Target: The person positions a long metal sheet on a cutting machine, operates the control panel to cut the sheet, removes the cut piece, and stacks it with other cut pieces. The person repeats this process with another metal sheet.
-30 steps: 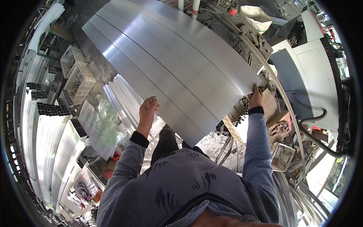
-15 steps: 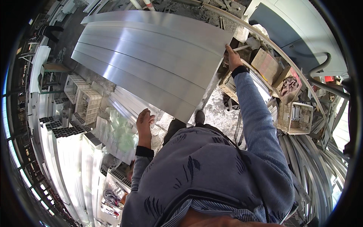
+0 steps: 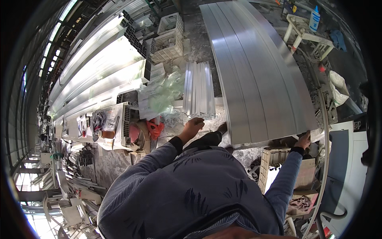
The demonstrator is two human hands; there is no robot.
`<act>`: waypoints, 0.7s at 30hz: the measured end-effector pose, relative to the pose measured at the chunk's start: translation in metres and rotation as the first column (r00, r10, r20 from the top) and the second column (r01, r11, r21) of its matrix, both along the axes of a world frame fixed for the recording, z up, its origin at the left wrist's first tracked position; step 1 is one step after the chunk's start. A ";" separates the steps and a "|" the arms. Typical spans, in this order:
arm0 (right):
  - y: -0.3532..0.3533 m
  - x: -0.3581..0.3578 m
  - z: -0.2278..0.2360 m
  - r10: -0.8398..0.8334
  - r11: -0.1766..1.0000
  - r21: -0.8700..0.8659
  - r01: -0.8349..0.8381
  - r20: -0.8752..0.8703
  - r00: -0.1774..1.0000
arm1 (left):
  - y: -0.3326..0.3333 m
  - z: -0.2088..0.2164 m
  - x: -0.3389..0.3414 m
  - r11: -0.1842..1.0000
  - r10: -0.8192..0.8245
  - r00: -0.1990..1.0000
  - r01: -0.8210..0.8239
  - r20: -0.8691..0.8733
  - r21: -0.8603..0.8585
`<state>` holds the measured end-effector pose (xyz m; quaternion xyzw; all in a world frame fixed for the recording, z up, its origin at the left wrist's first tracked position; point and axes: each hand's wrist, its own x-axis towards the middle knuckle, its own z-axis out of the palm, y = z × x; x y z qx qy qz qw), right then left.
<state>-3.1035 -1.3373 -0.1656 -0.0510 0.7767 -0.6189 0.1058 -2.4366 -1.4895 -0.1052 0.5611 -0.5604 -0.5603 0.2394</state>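
Observation:
A stack of long, flat silvery metal panels (image 3: pixel 258 79) stretches away from me, right of centre. My right hand (image 3: pixel 304 141) is closed at the near right corner of the panels, with its fingertips against their end edge. Something pale shows just beyond these fingers; whether it touches the hand I cannot tell. My left hand (image 3: pixel 193 127) hovers over the floor, left of the panels, with its fingers curled together and nothing visible in them. Just beyond it lies a bundle of narrow metal strips (image 3: pixel 197 89).
Below my right hand are a cream plastic crate (image 3: pixel 263 169) and cardboard boxes (image 3: pixel 304 175). A stool (image 3: pixel 308 36) holding a blue bottle (image 3: pixel 314 20) stands far right. Wrapped metal profiles (image 3: pixel 107 63), plastic crates (image 3: pixel 167 46) and green film (image 3: pixel 169 89) lie to the left.
My view has swung left, so the panels now run straight ahead and the strip bundle shows fully. My right hand stays at the panels' corner; my left hand now appears near the strips' end.

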 end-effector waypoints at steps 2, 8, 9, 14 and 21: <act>0.000 0.009 0.005 0.010 0.998 0.063 -0.003 -0.107 0.994 | 0.015 0.001 0.030 1.000 -0.017 0.985 0.019 0.173 -0.006; -0.010 0.033 0.028 -0.085 0.987 0.121 0.103 -0.144 0.986 | 0.043 0.005 0.072 0.991 0.089 0.970 -0.109 0.227 0.079; -0.010 0.034 0.029 -0.101 0.957 0.254 0.141 -0.164 0.981 | 0.045 0.006 0.074 0.986 0.098 0.962 -0.129 0.255 0.107; 0.001 0.025 0.026 -0.009 0.971 0.236 0.032 -0.095 0.995 | 0.044 0.013 0.082 0.984 0.090 0.975 -0.119 0.204 0.132; 0.055 0.059 0.004 -0.200 0.979 0.071 0.191 0.168 0.965 | 0.040 0.000 0.167 0.984 0.124 0.975 -0.145 0.183 0.103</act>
